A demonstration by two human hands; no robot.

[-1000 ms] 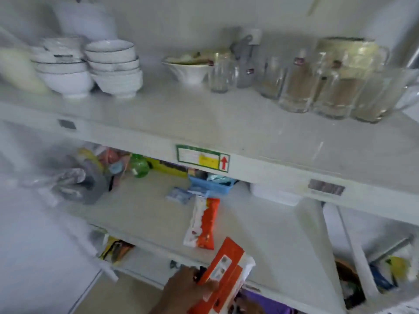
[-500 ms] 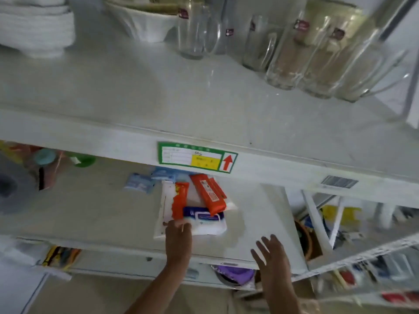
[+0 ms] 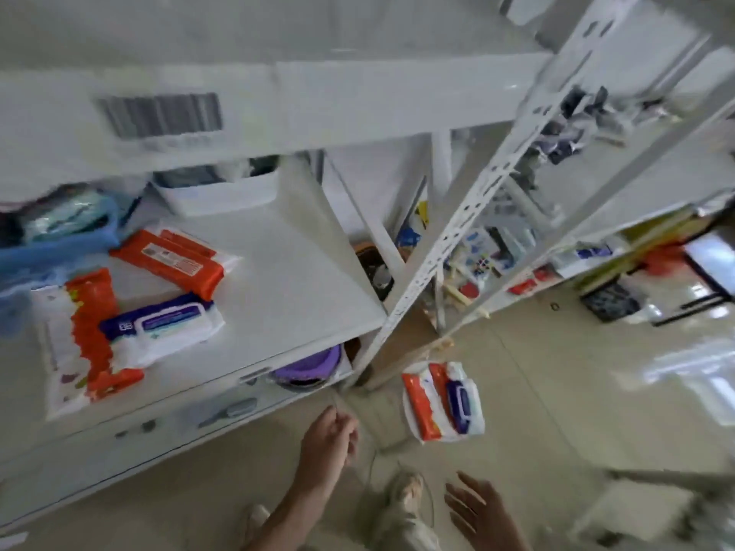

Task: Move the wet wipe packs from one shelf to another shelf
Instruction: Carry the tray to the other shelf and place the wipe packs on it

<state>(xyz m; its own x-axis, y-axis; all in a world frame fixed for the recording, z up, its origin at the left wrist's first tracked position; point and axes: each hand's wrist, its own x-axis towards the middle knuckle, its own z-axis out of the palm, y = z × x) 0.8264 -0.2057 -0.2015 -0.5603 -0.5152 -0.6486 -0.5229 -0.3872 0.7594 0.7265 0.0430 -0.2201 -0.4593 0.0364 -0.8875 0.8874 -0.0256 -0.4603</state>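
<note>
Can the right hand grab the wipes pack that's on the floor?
Probably yes. The right hand is open and holds nothing, and the wet wipe pack on the floor lies just ahead of it by the shelf post, with only bare floor between them. It would likely need to reach lower.

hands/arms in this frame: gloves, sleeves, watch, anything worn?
Nothing worn that shows. The left hand and right hand are bare, no gloves, rings or markings visible. The left forearm is bare down to the frame edge, no sleeve or watch. The right wrist is mostly cut off. The frame is motion-blurred, so small details could be missed.
</note>
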